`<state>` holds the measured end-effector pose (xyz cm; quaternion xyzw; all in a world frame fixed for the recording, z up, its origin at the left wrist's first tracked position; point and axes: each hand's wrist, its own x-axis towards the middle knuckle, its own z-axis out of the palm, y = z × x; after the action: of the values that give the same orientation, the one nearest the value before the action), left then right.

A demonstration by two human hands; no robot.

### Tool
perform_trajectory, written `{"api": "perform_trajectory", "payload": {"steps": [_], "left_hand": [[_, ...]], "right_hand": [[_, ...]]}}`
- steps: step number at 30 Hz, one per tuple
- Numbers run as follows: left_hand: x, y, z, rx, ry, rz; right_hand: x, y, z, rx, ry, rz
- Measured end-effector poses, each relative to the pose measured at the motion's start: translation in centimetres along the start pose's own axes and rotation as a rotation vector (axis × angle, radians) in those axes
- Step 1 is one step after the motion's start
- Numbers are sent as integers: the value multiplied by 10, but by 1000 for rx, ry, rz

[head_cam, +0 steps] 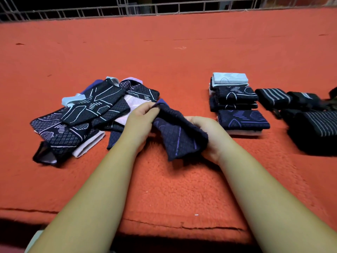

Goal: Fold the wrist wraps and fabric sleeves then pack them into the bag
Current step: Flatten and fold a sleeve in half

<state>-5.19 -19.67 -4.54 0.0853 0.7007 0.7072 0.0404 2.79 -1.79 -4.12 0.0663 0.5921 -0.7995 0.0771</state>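
Note:
A dark navy fabric sleeve [179,133] with purple lines hangs between both hands, a little above the orange blanket. My left hand [140,123] pinches its upper end near the purple cuff. My right hand [207,132] grips its lower right edge. To the left lies a loose pile of unfolded sleeves [82,115], dark with white, blue and lilac patterns. On the right stands a stack of folded sleeves [235,101]. Rolled black wrist wraps [273,98] with grey stripes lie at the far right.
An orange fleece blanket [164,55] covers the whole work surface; its front edge runs along the bottom. A white wire grid [145,8] stands along the far edge. A dark strap-like object [332,95] shows at the right border.

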Motion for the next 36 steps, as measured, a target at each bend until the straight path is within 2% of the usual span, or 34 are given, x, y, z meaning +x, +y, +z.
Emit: {"api": "perform_trajectory", "payload": {"steps": [4,6,10,14,19,22,26,29,32,36], "left_hand": [[-3,3,-3,-134,27,39],[-5,4,-1,-126,8,36],[-4,3,1,-72,-24,23],[0,0,-1,-92,35,44],[-1,1,0,-101,15,-12],[-2,1,0,-143,-60,-66],[-1,-1,-2,-199,-126,-87],[3,0,-2,-233,-78,-40],[7,2,-4,-322,23,-21],[4,4,-2,-220,-32,-50]], "right_hand": [[-13,-14,5,-492,231,-75],[-13,-13,8,-660,220,-114],[-12,-7,9,-619,186,-159],[-4,-9,3,-621,296,-198],[-7,-16,1,-567,329,-185],[-12,-21,3,-649,273,-129],[-14,-15,5,-592,212,-167],[-10,-13,1,-595,257,-226],[-9,-13,-2,-526,271,-209],[-10,-15,-1,-452,285,-237]]}}
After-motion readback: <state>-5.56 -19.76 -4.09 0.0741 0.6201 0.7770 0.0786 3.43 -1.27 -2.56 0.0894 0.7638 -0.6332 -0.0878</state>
